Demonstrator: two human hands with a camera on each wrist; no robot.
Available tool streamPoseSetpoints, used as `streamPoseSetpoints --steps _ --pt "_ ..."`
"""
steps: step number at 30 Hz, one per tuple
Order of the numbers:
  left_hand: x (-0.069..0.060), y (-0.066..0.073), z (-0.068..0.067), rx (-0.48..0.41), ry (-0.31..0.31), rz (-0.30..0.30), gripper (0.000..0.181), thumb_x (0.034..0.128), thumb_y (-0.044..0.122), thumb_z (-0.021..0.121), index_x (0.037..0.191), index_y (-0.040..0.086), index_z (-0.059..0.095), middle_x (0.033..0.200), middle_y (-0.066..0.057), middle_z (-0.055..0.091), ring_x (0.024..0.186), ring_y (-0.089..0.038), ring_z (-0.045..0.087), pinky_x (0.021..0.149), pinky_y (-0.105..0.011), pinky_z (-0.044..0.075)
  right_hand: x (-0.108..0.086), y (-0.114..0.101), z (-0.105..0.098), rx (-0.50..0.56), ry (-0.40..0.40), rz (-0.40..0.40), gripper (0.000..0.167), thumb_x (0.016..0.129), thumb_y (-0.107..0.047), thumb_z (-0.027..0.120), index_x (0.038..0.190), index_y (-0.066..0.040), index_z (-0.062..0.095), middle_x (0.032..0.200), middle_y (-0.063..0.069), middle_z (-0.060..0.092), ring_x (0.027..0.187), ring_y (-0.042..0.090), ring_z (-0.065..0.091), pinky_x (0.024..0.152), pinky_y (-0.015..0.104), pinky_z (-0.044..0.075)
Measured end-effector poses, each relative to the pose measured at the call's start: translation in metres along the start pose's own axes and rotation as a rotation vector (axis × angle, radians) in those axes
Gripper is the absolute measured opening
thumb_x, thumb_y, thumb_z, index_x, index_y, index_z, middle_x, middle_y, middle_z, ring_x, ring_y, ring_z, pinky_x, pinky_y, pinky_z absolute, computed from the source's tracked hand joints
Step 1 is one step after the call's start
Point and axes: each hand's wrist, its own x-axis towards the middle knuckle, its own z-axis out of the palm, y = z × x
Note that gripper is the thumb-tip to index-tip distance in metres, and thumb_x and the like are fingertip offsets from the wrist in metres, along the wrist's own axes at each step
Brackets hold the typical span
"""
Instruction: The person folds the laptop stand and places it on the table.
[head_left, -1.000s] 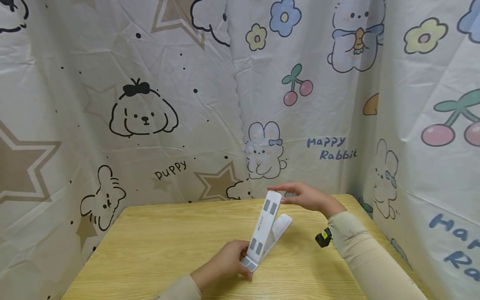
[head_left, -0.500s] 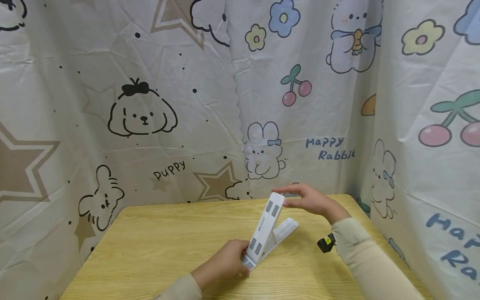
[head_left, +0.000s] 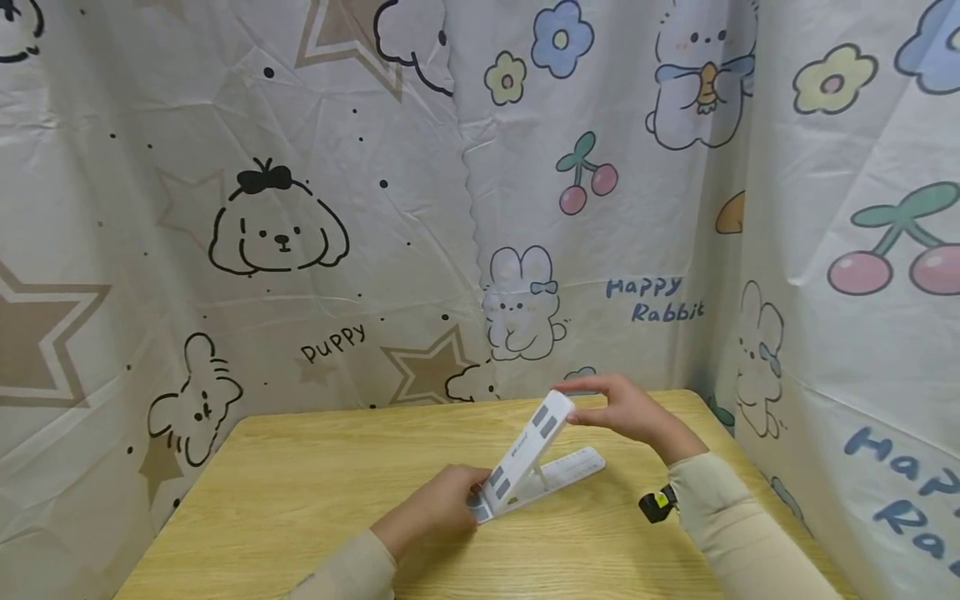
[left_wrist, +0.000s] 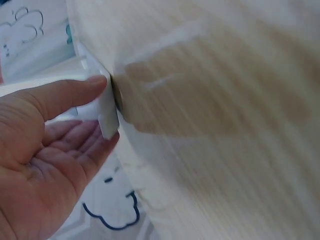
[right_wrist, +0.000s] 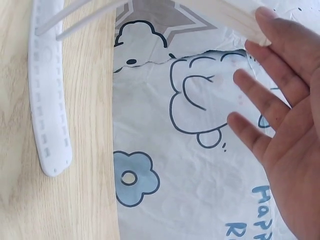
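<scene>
A white folding laptop stand (head_left: 525, 450) with grey pads is spread into a V above the wooden table. My left hand (head_left: 442, 504) pinches its hinged lower end; the left wrist view shows the thumb (left_wrist: 75, 95) on one side and fingertips on the other. At the raised arm's top end, my right hand (head_left: 628, 410) pinches the tip between thumb and forefinger, the other fingers spread in the right wrist view. The slotted base bar (right_wrist: 50, 115) lies low along the tabletop, with thin struts (right_wrist: 82, 20) linking it towards the raised arm.
The wooden table (head_left: 315, 483) spreads around both hands. Behind and beside it hang printed curtains (head_left: 420, 208) with puppies, rabbits and cherries. A small black device with a yellow mark (head_left: 657, 504) sits at the right wrist.
The raised arm has tilted further over to the right, and the base bar has swung flatter. My left hand has shifted slightly up and left, my right hand slightly down and right.
</scene>
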Motion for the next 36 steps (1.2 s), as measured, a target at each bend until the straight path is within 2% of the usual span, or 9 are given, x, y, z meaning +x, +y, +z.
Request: streamPoseSetpoints --steps 5,11,17,22,27,32,36 --pt "0.007 -0.011 -0.006 -0.004 -0.014 0.035 0.078 0.0661 -0.01 0.086 0.139 0.007 0.063 0.117 0.0 0.072 0.104 -0.013 0.064 0.092 -0.029 0.057 0.002 -0.003 0.005 -0.027 0.029 0.02 0.047 0.089 -0.035 0.081 0.133 -0.028 0.069 0.136 0.0 0.067 0.132 0.035 0.056 0.108 0.066 0.044" --pt "0.014 -0.025 -0.01 0.005 -0.022 0.071 0.078 0.0665 -0.008 0.085 0.139 0.01 0.063 0.117 0.002 0.071 0.107 -0.014 0.064 0.096 -0.029 0.055 0.005 -0.006 0.011 -0.046 0.075 0.015 0.044 0.09 -0.027 0.081 0.132 -0.025 0.07 0.135 0.002 0.068 0.132 0.034 0.056 0.111 0.064 0.041" --pt "0.016 -0.029 -0.012 0.014 -0.02 0.094 0.078 0.0667 -0.009 0.084 0.14 0.008 0.062 0.119 -0.002 0.07 0.108 -0.019 0.065 0.097 -0.032 0.055 0.007 -0.011 0.014 -0.082 0.09 0.031 0.046 0.091 -0.027 0.08 0.135 -0.021 0.069 0.137 0.007 0.067 0.133 0.037 0.055 0.11 0.064 0.043" --pt "0.016 -0.02 -0.008 0.022 -0.004 0.046 0.074 0.0701 -0.01 0.081 0.139 0.006 0.061 0.125 -0.008 0.068 0.112 -0.025 0.064 0.096 -0.036 0.056 0.005 -0.007 0.014 -0.037 0.077 0.012 0.05 0.093 -0.03 0.077 0.139 -0.016 0.065 0.141 0.006 0.063 0.136 0.039 0.052 0.112 0.065 0.04" --pt "0.017 -0.004 -0.004 0.016 0.052 -0.007 0.065 0.0783 -0.001 0.081 0.139 0.008 0.061 0.128 -0.008 0.068 0.116 -0.029 0.065 0.097 -0.043 0.057 0.004 0.005 0.015 0.022 0.054 -0.041 0.055 0.094 -0.035 0.076 0.143 -0.018 0.061 0.144 0.001 0.061 0.135 0.034 0.054 0.113 0.061 0.041" --pt "0.023 0.008 -0.005 -0.072 0.119 -0.039 0.065 0.0859 0.007 0.081 0.145 0.007 0.056 0.137 -0.01 0.064 0.122 -0.031 0.063 0.099 -0.047 0.056 0.003 0.02 0.014 0.019 0.038 -0.056 0.057 0.095 -0.033 0.075 0.146 -0.018 0.057 0.146 0.003 0.06 0.134 0.033 0.054 0.114 0.059 0.041" --pt "0.03 0.018 -0.009 -0.132 0.171 -0.053 0.063 0.0896 0.016 0.08 0.147 0.009 0.054 0.137 -0.007 0.064 0.123 -0.029 0.062 0.099 -0.048 0.056 -0.001 0.04 0.015 -0.015 0.023 -0.001 0.057 0.095 -0.034 0.075 0.146 -0.016 0.057 0.147 0.007 0.059 0.136 0.037 0.052 0.115 0.061 0.039"
